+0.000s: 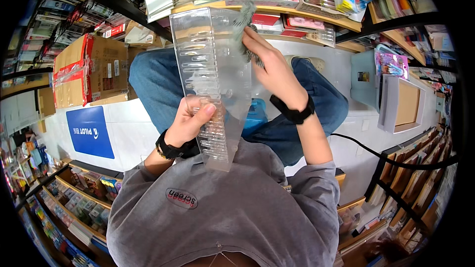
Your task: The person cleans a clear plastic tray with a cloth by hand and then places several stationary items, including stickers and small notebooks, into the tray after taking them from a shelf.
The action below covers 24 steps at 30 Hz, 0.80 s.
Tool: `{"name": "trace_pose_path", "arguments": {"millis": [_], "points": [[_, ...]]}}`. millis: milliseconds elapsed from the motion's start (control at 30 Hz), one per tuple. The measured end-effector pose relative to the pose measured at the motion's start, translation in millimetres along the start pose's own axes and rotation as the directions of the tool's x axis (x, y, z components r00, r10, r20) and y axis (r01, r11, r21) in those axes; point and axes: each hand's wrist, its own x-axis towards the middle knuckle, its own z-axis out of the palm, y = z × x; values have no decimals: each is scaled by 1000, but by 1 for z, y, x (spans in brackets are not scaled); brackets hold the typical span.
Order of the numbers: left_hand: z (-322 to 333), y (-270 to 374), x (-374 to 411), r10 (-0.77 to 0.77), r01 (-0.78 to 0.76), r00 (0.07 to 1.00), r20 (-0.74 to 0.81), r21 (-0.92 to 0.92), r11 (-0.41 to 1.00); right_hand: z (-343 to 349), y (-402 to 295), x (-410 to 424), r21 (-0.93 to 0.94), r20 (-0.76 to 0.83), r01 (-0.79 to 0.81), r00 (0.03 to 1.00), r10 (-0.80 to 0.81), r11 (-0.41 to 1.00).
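Note:
A long clear plastic display rack with a row of slots along one side stands tilted in front of my chest. My left hand grips its slotted side near the lower end, the thumb lying over the slots. In my right hand is a grey-green cloth, blurred at its top. The cloth lies against the rack's upper right edge. Some of my right fingers are hidden by the cloth. Behind the rack, a blue plastic container is partly visible on the floor between my legs.
A cardboard box with red tape stands at the left, near a blue floor mat. Ahead runs a wooden shelf of stationery. To the right are a pale blue bin, a white open box and a black cable.

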Motion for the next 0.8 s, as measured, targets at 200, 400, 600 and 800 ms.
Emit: {"name": "trace_pose_path", "arguments": {"millis": [200, 400, 600, 800], "points": [[5, -3, -6, -44, 30, 996, 82, 169, 985, 18, 94, 10, 29, -218, -110, 969, 114, 994], [1, 12, -17, -21, 9, 991, 132, 87, 996, 11, 108, -6, 370, -135, -462, 832, 539, 806], [1, 4, -1, -81, 53, 983, 162, 174, 983, 15, 97, -23, 135, -143, -382, 906, 399, 914], [3, -4, 17, 21, -114, 979, 201, 465, 878, -13, 7, -22, 170, -98, -253, 957, 272, 952]]}}
